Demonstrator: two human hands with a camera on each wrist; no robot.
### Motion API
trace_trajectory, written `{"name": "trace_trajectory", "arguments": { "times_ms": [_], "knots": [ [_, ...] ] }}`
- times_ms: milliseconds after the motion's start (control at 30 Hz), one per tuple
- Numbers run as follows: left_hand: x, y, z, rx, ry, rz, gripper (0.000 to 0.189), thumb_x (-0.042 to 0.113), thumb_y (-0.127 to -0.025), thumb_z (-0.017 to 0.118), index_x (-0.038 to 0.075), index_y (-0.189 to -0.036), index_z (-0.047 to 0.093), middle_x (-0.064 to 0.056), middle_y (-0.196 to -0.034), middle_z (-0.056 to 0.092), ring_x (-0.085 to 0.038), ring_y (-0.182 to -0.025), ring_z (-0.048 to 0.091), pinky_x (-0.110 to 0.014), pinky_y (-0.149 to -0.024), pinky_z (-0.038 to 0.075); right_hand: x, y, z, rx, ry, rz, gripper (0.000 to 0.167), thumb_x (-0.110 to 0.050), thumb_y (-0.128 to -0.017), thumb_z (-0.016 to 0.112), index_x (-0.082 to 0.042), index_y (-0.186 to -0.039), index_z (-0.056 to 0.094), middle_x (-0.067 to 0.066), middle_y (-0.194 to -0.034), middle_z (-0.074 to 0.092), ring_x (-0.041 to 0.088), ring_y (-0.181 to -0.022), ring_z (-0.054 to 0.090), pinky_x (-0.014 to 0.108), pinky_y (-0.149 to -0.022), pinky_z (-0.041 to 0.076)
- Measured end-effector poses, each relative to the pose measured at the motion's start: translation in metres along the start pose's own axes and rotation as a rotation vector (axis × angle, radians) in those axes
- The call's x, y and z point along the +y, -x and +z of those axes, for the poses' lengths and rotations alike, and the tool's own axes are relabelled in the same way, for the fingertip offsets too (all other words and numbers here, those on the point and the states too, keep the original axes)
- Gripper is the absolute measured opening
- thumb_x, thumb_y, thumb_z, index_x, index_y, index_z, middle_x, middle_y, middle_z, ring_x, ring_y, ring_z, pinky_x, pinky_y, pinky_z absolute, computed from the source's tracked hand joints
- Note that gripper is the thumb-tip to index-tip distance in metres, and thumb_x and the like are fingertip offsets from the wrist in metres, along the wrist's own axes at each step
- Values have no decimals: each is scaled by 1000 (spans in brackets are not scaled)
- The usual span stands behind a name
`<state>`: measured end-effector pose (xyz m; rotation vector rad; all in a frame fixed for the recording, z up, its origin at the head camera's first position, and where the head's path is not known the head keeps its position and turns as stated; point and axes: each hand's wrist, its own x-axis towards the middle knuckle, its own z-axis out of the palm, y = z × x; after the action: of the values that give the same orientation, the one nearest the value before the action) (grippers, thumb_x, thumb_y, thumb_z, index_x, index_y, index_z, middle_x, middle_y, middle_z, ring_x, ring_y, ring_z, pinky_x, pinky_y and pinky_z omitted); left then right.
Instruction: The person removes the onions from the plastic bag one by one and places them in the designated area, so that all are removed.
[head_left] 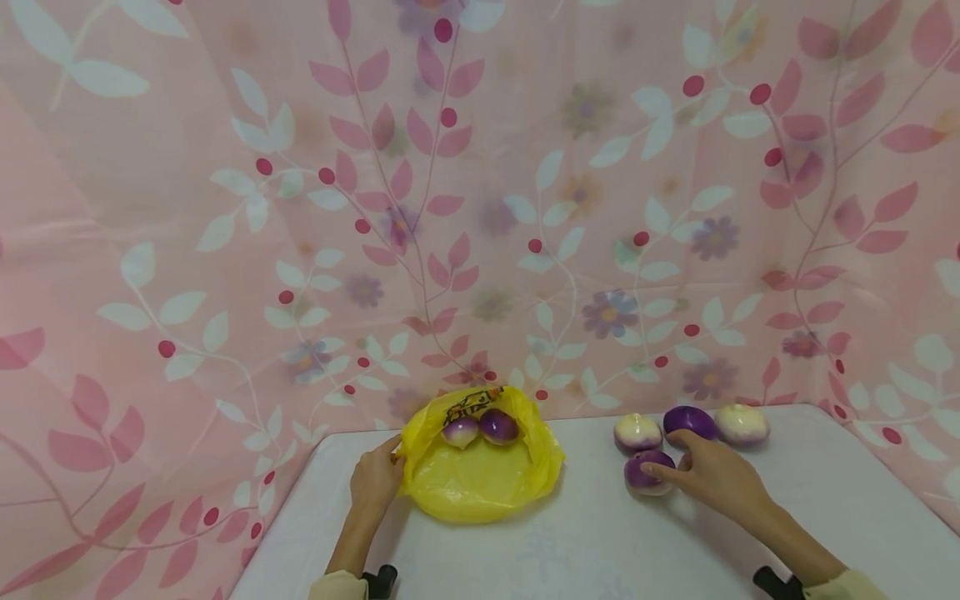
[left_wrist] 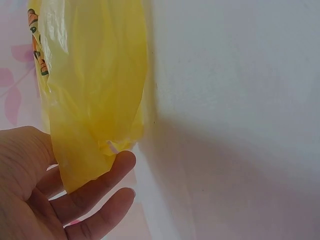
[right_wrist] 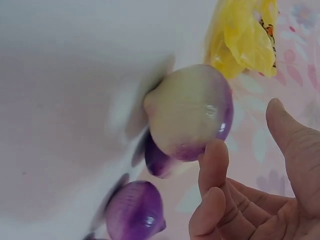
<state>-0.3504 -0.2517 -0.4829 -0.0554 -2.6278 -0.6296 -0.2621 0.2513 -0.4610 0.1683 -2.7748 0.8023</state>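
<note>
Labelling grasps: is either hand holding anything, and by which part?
Left hand: yellow bag, by the rim on its left side. Right hand: nothing gripped; thumb and fingers spread at the front purple-white vegetable, contact unclear.

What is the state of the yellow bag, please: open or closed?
Open. In the head view, the yellow bag gapes wide, two purple-and-white turnips show inside, and the left hand holds its edge.

I see a thin, crinkled plastic bag (head_left: pixel 480 493); glossy, smooth turnips (head_left: pixel 742 424) near the far-right corner of the matt tabletop (head_left: pixel 570 537).
</note>
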Motion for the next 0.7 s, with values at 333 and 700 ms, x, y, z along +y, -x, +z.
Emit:
{"name": "trace_trajectory", "arguments": {
  "times_ms": [333, 700],
  "knots": [
    [1, 0, -1, 4, -3, 10, 38, 9, -88, 69, 9, -126, 68, -12, -89, 73, -25, -64, 63, -43, -54, 52, -22, -10, 2, 99, -36, -103, 74, -56, -79, 74, 4, -120, 62, -12, -69, 58, 5, -49, 45, 23, -45, 41],
    [1, 1, 0, 27, 12, 23, 37, 8, -87, 69, 9, -124, 70, -13, -86, 73, -24, -62, 62, -42, -53, 51, -40, -22, 19, 10, -98, -25, 76, -62, -78, 72, -3, -124, 60, -11, -74, 63, 7, -59, 53, 25, -52, 46]
  ]
}}
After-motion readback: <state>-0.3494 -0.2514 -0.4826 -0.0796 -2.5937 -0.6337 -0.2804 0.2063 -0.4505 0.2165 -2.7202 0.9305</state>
